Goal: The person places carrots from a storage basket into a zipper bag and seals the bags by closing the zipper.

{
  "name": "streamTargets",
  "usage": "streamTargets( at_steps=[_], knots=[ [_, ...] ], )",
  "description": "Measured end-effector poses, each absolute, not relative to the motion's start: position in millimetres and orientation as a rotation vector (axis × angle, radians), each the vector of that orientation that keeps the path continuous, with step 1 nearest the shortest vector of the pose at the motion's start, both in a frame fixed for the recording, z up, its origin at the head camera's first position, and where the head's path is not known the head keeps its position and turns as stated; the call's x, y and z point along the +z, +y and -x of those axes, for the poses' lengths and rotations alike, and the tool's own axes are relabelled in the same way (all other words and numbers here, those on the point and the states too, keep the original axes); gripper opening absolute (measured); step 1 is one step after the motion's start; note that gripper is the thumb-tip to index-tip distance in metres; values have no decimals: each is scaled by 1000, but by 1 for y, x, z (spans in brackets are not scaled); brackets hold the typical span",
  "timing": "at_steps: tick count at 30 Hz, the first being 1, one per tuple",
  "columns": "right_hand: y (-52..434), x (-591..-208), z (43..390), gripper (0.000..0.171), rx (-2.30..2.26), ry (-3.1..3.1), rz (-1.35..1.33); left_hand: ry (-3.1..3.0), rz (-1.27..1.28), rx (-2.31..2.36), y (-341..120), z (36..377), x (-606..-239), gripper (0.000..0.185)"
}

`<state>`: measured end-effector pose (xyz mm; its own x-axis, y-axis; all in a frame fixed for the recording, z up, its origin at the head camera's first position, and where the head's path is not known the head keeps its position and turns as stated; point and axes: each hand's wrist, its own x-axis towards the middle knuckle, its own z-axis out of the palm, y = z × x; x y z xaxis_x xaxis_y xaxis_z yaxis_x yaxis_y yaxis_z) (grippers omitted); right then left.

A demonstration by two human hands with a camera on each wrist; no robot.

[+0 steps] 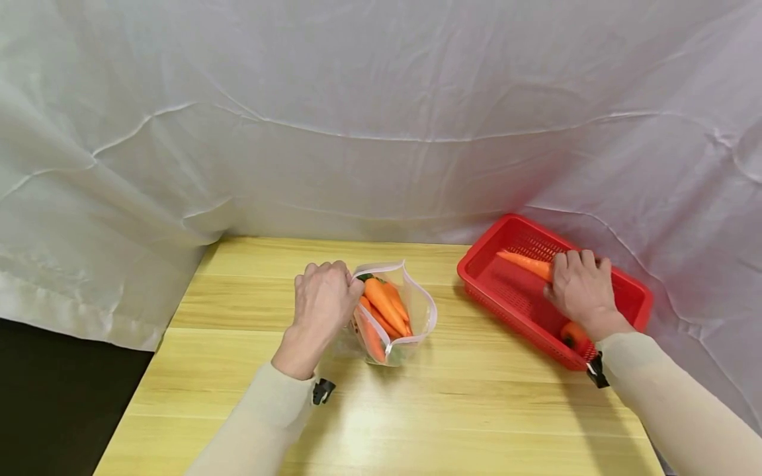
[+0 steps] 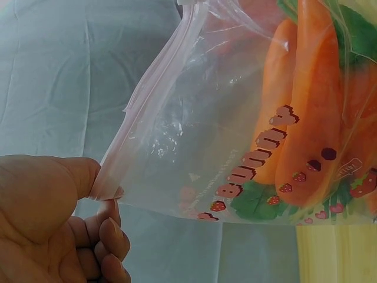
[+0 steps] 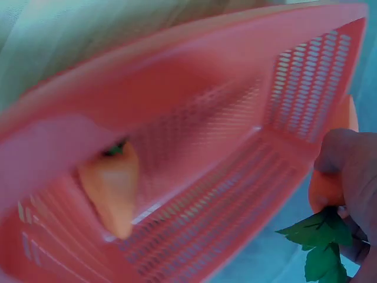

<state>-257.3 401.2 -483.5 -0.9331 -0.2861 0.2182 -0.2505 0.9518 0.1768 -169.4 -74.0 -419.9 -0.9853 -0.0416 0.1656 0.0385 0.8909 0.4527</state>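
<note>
My left hand (image 1: 321,301) pinches the edge of a clear zip bag (image 2: 218,147) between thumb and finger, at one end of the zip strip. The bag's mouth gapes, and several orange carrots (image 1: 383,304) with green tops lie inside. Printed lettering and strawberries mark its side. Over the red basket, my right hand (image 1: 583,287) grips a carrot (image 1: 526,263) near its thick end, its tip pointing left. Green leaves (image 3: 321,236) of that carrot stick out below the fingers in the right wrist view. Another carrot (image 3: 112,183) lies at one end inside the basket.
The red basket (image 1: 637,291) with perforated walls stands at the right of the wooden table (image 1: 464,403), near the pale curtain (image 1: 381,185) behind. At the left, beyond the table edge, the area is dark.
</note>
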Motion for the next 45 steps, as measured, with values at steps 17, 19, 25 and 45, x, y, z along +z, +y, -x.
streamTargets(
  at_steps=[17,19,25,45],
  knots=[
    [327,-412,223,44,-253,-2551,-654,-2875,7,-693,-70,176,-421,22],
    [312,-404,216,41,-242,-2499,-696,-2873,8,-689,-69,176,-421,22],
    [261,-381,187,34,-138,-2392,-806,-2872,9,-687,-68,177,-422,22],
    [147,-404,164,29,-335,-2527,-893,-2896,40,-701,-59,178,-422,22]
  ],
)
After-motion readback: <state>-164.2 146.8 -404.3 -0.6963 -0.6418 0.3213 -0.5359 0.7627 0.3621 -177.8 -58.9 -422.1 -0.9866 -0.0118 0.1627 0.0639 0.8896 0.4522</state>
